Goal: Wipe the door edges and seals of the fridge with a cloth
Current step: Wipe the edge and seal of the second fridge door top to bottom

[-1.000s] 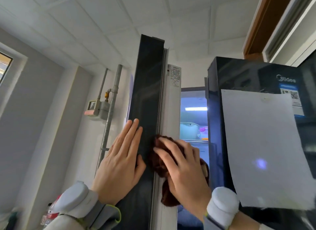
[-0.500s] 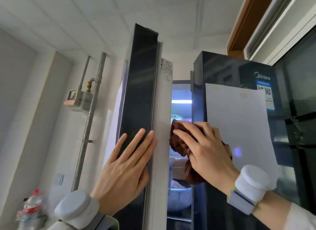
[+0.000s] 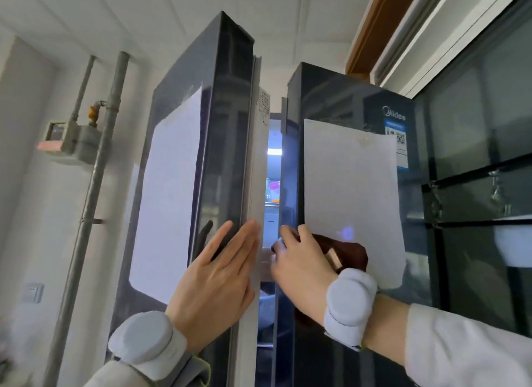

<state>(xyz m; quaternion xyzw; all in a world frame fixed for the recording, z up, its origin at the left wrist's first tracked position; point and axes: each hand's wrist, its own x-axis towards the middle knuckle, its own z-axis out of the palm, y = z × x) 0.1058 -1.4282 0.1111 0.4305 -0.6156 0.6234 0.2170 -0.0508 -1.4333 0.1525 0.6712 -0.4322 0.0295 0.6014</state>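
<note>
Fingers (image 3: 230, 242) of the left hand (image 3: 214, 283) lie flat and pressed together against the dark front of the left fridge door (image 3: 227, 127), their tips reaching its pale inner edge (image 3: 254, 185), where the seal runs as a narrow strip. Across the narrow gap, the right hand (image 3: 299, 268) curls around a dark brown cloth (image 3: 349, 252), gripping it against the edge of the right fridge door (image 3: 325, 98); part of the cloth bunches out behind the knuckles and another fold hangs below the wrist. Both wrists carry rounded grey bands (image 3: 349, 298) over pale sleeves. Between the doors a lit slice of fridge interior (image 3: 273, 167) shows, with shelves and blurred containers. A white paper sheet (image 3: 351, 190) covers part of the right door, and another sheet (image 3: 167, 190) is fixed to the left door's front. Further left, grey pipes (image 3: 95, 167) and a gas meter (image 3: 72, 144) stand on the white wall. At the far right is a dark glass cabinet (image 3: 483, 156).
</note>
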